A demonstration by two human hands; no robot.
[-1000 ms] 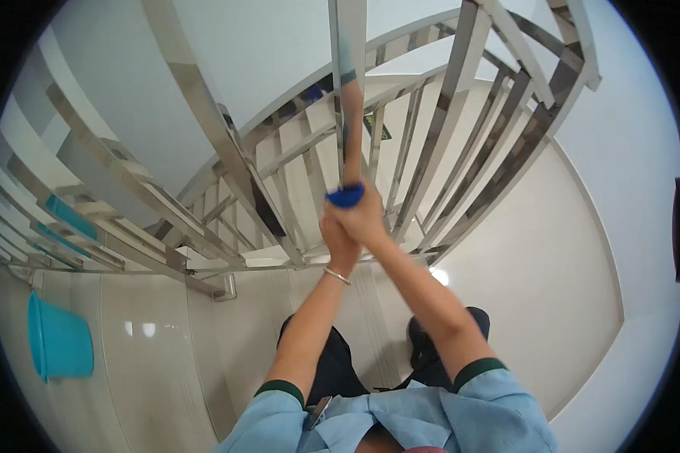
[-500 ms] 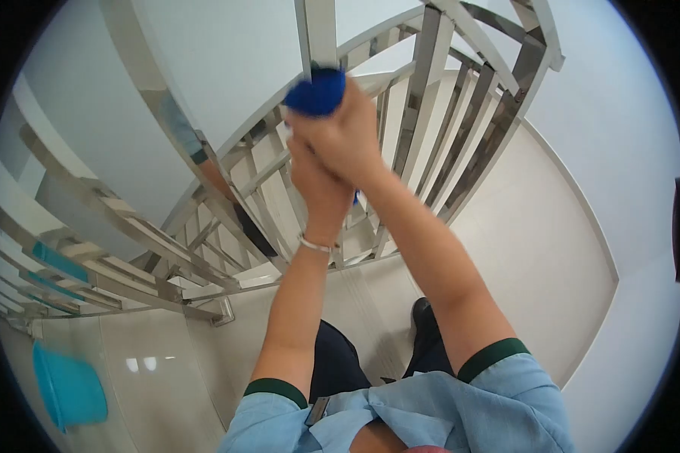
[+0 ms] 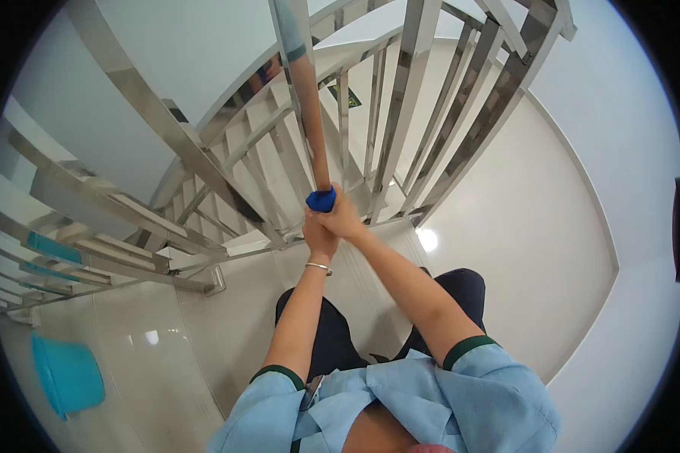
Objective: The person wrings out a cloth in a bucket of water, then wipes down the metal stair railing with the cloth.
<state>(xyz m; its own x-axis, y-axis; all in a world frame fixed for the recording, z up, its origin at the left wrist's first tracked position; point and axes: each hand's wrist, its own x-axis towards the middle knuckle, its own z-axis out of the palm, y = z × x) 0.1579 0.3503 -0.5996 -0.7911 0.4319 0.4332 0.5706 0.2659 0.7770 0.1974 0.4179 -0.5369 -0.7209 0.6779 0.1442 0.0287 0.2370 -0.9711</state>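
Note:
A blue cloth (image 3: 321,199) is wrapped around a shiny square metal post (image 3: 307,102) of the stair railing, low down near the floor. My right hand (image 3: 343,217) is closed around the cloth from the right side. Just below it, my left hand (image 3: 320,235) is also closed at the post, with a bracelet (image 3: 319,266) on its wrist. The two hands touch each other. Most of the cloth is hidden by my fingers, and the post mirrors a sleeve and an arm.
Metal railings (image 3: 121,204) curve along the left, with more bars (image 3: 449,113) at the upper right. Stair steps (image 3: 261,151) show behind them. A turquoise bucket (image 3: 68,374) stands on the tiled floor (image 3: 521,219) at lower left. A green sign (image 3: 346,96) lies beyond the bars.
Both hands have slid down the post with the blue cloth, closer to the floor. My knees are bent further and show more. The bucket has stayed where it was.

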